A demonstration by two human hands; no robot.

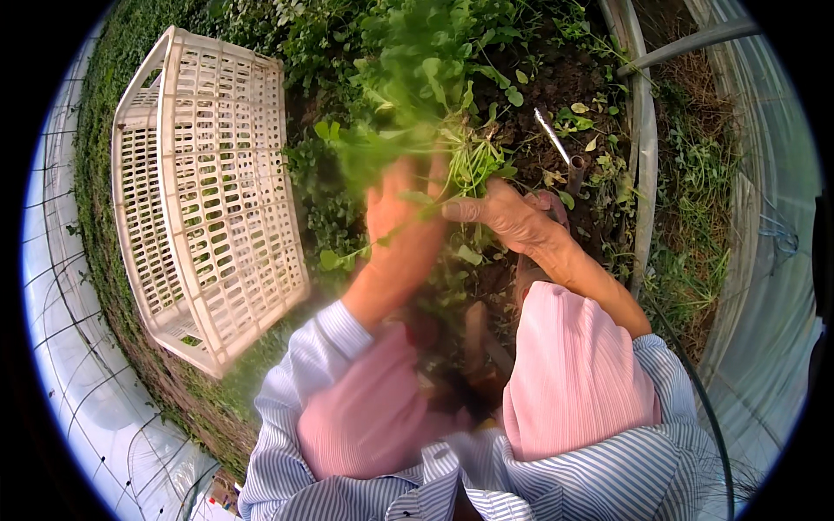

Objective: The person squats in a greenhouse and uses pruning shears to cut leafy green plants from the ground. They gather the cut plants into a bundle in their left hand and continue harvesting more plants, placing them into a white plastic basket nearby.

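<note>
A bunch of leafy greens point(472, 163), its pale stems and root ends gathered together, lies between my two hands. My right hand point(515, 211) grips it from the right, with the thumb pointing left across the near side. Motion blurs my left hand point(407, 208), which is against the left side of the bunch; leaves cover its fingertips, so its grip is unclear. Some loose leafy stems trail over its back. Beyond the right hand, a hand tool with a narrow shiny metal blade point(552, 137) and a tubular socket point(576, 170) rests over the soil.
A white slatted plastic crate point(225, 195) stands tilted at the left among low plants. More greens point(423, 52) grow ahead. On the right, a long rail point(642, 150) borders the bed, with clear plastic sheeting point(782, 163) beyond. My pink-clad knees point(580, 371) are close below.
</note>
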